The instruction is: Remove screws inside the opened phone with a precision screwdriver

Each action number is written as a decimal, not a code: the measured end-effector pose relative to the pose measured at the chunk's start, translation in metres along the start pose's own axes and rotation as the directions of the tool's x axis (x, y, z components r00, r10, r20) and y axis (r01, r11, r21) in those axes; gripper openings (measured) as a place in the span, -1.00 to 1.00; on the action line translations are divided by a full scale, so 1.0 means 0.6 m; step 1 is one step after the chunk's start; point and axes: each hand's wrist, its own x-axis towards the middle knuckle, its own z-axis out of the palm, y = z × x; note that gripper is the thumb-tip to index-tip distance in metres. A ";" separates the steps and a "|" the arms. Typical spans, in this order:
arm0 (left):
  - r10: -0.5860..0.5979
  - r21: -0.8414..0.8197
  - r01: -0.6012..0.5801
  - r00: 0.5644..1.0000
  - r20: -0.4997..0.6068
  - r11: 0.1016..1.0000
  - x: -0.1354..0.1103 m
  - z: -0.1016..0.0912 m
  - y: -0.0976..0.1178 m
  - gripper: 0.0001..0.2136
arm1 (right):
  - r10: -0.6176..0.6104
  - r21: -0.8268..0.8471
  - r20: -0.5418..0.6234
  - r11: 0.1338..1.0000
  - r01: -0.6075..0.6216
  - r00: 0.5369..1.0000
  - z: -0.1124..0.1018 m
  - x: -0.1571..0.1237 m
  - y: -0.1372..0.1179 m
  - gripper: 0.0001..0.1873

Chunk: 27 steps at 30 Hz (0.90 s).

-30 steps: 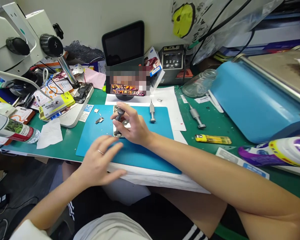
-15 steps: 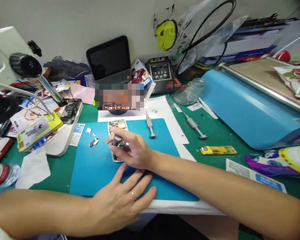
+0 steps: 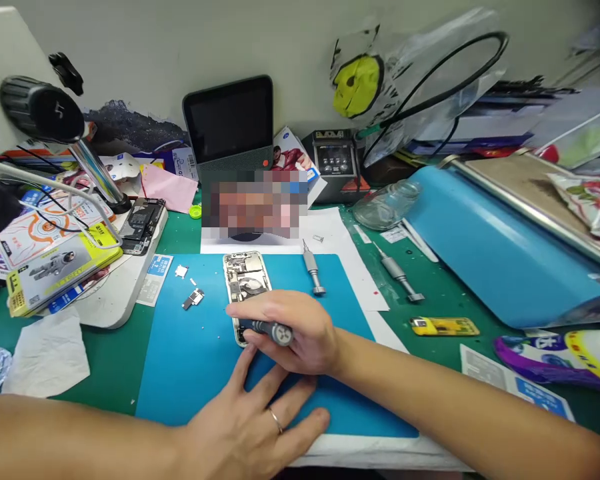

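An opened phone [image 3: 245, 280] lies lengthwise on the blue mat [image 3: 180, 360], its inner parts showing. My right hand [image 3: 300, 333] rests over the phone's near end, fingers closed round a grey precision screwdriver [image 3: 267, 329] held almost level. My left hand [image 3: 250, 427] lies flat on the mat's near edge just below the right hand, fingers stretched out, a ring on one finger. Small metal parts [image 3: 193, 298] lie on the mat left of the phone.
Two more screwdrivers [image 3: 312, 268] [image 3: 399, 275] lie to the right, then a yellow tool [image 3: 445, 326] and a blue roll [image 3: 490, 240]. A glass jar [image 3: 385, 203], small screen [image 3: 230, 127] and microscope base with another phone [image 3: 141, 223] stand behind and left.
My right hand drew back toward the phone's near end and tipped the screwdriver from upright to nearly level. My left hand slid in under it and lies flat. The camera shifted.
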 end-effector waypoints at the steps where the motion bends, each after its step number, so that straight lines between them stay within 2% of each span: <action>1: -0.004 0.017 0.004 1.000 -0.015 1.000 -0.002 0.000 0.001 -0.56 | -0.018 -0.050 0.030 0.999 0.019 0.999 -0.006 0.005 -0.003 -0.41; 3: -0.007 0.050 0.010 0.999 -0.048 0.999 -0.005 0.002 0.001 -0.58 | -0.101 -0.173 0.138 0.977 0.125 0.985 -0.027 0.015 -0.005 -0.56; 5: -0.009 0.069 0.014 0.998 -0.066 0.998 -0.008 0.006 0.001 -0.59 | -0.157 -0.263 0.290 0.935 0.237 0.944 -0.055 0.021 -0.001 -0.75; 7: -0.003 0.068 0.007 0.998 -0.063 0.998 -0.008 0.008 0.000 -0.58 | -0.194 -0.354 0.332 0.881 0.313 0.923 -0.087 0.020 0.012 -0.80; 10: 0.024 0.066 -0.020 0.998 -0.053 0.998 -0.006 0.010 -0.003 -0.58 | -0.052 -0.481 0.304 0.854 0.200 0.951 -0.126 0.012 0.043 -0.75; 12: 0.038 0.085 -0.033 0.998 -0.058 0.996 -0.004 0.010 -0.005 -0.58 | 0.056 -0.521 0.324 0.844 0.129 0.944 -0.142 0.006 0.061 -0.76; 15: 0.042 0.120 -0.032 0.996 -0.078 0.992 -0.001 0.011 -0.008 -0.58 | 0.106 -0.537 0.401 0.832 0.140 0.910 -0.148 0.002 0.074 -0.79; 19: 0.047 0.130 -0.036 0.996 -0.079 0.991 0.001 0.010 -0.008 -0.58 | 0.135 -0.509 0.524 0.841 0.183 0.841 -0.138 -0.006 0.076 -0.79; 27: 0.041 0.094 -0.036 0.998 -0.048 0.995 0.002 0.001 -0.008 -0.58 | 0.262 -0.528 0.577 0.843 0.108 0.774 -0.132 -0.029 0.085 -0.74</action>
